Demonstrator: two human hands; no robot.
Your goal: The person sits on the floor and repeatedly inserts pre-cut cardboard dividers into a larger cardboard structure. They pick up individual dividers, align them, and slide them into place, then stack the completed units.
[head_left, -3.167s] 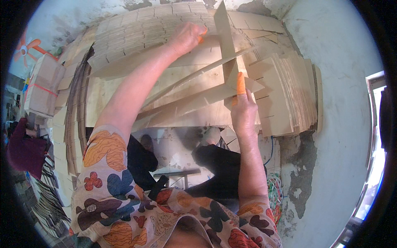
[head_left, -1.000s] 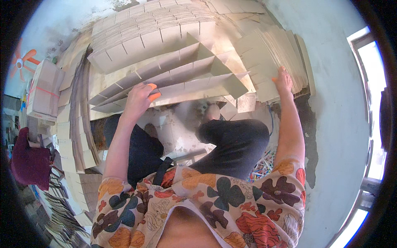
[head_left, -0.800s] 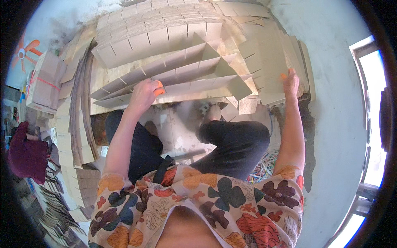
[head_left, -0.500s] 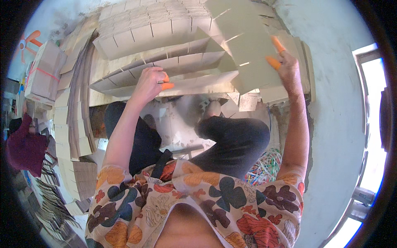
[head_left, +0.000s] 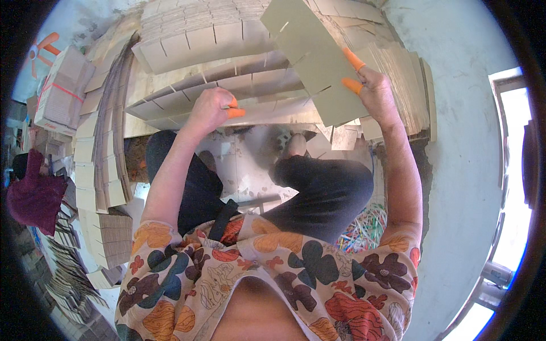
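My right hand (head_left: 376,96), with orange covers on thumb and finger, grips the right edge of a flat cardboard divider (head_left: 313,62) that has short slots. The piece is tilted over the right end of long slotted cardboard strips (head_left: 256,83) standing on edge on a wooden board (head_left: 149,91). My left hand (head_left: 212,110) has its fingers closed at the near strip (head_left: 170,120). Orange covers show on its thumb and finger too. The held divider hides the strips' right ends.
Slotted cardboard is stacked at the back (head_left: 199,34), and a cardboard pile (head_left: 398,85) stands at the right. More overlapping cardboard (head_left: 94,153) lines the left, near a taped box (head_left: 63,91) and an orange fan (head_left: 44,50). Coloured straps (head_left: 367,227) lie beside my leg.
My right hand has moved left with the cardboard divider, which is now farther over the strips and more slanted. My left hand stays almost in place, still closed.
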